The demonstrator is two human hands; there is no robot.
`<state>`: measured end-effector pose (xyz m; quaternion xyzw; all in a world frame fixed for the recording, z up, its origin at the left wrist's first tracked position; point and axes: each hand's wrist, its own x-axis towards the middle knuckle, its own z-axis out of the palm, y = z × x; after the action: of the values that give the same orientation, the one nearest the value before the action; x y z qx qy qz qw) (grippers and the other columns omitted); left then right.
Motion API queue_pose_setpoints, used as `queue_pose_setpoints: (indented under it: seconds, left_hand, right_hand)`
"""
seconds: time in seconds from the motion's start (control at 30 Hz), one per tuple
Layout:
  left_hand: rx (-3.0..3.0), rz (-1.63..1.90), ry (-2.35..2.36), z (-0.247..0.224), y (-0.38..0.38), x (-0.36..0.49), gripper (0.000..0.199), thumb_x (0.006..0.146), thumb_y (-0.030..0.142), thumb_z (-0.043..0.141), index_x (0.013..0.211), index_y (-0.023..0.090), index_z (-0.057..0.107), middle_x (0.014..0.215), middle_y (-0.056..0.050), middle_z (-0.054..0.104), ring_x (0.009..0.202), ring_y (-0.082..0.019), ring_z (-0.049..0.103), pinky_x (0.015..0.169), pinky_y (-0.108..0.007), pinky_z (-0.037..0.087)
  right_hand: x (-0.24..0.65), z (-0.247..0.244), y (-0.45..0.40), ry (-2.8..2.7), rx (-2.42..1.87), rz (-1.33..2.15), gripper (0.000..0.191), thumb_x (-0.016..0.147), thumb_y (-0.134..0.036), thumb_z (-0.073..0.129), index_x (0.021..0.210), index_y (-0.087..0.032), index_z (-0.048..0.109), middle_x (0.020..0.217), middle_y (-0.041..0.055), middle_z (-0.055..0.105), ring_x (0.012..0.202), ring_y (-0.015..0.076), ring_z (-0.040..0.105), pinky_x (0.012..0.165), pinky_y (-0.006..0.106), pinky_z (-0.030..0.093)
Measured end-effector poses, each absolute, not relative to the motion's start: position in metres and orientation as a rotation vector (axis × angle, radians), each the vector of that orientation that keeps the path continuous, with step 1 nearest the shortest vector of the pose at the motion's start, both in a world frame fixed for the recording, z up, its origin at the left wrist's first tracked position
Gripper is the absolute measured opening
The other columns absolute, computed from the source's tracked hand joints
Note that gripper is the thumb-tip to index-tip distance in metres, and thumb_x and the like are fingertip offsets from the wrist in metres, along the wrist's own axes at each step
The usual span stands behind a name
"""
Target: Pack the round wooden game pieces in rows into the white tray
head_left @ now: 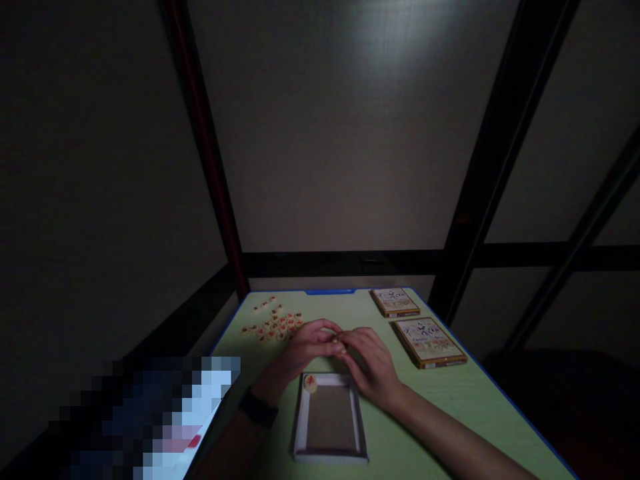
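My left hand point(309, 347), with a dark band on its wrist, meets my right hand point(367, 357) above the far edge of a shallow open box point(363, 427). Both hands have their fingers closed on small round wooden pieces point(339, 345), partly hidden between the fingertips. In the box's far left corner lies one round piece point(311, 383) with a red character. Many loose round pieces point(274, 325) with red or dark characters are spread on the green table point(400, 427), beyond and left of my left hand.
Two flat printed boxes, one farther point(395, 302) and one nearer point(430, 341), lie at the table's right side. A pixelated bright area point(200, 407) is at the lower left. Dark-framed panels stand behind the table.
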<state>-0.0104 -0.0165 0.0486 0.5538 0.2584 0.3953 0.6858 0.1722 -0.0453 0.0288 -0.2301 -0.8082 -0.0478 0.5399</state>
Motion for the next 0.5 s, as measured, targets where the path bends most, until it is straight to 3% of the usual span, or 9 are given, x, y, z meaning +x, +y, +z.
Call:
queue_pose_setpoints:
  seconds: [0.33, 0.5]
  left_hand:
    - [1.271, 0.885, 0.591, 0.044, -0.014, -0.011, 0.049, 0.065, 0.038, 0.088, 0.099, 0.013, 0.065, 0.079, -0.005, 0.073, 0.070, -0.014, 0.065, 0.070, -0.026, 0.044]
    - [1.443, 0.990, 0.728, 0.059, -0.012, -0.018, 0.041, 0.074, 0.038, 0.078, 0.105, 0.014, 0.066, 0.100, -0.010, 0.074, 0.092, -0.020, 0.066, 0.080, -0.029, 0.046]
  right_hand:
    - [0.171, 0.030, -0.047, -1.919, -0.546, -0.115, 0.034, 0.093, -0.012, 0.059, 0.125, -0.021, 0.057, 0.104, 0.0096, 0.072, 0.092, 0.0226, 0.063, 0.080, 0.038, 0.055]
    - [0.174, 0.033, -0.047, -1.922, -0.612, -0.051, 0.027, 0.094, -0.016, 0.057, 0.120, -0.021, 0.056, 0.101, 0.0089, 0.071, 0.090, 0.0220, 0.063, 0.080, 0.038, 0.054]
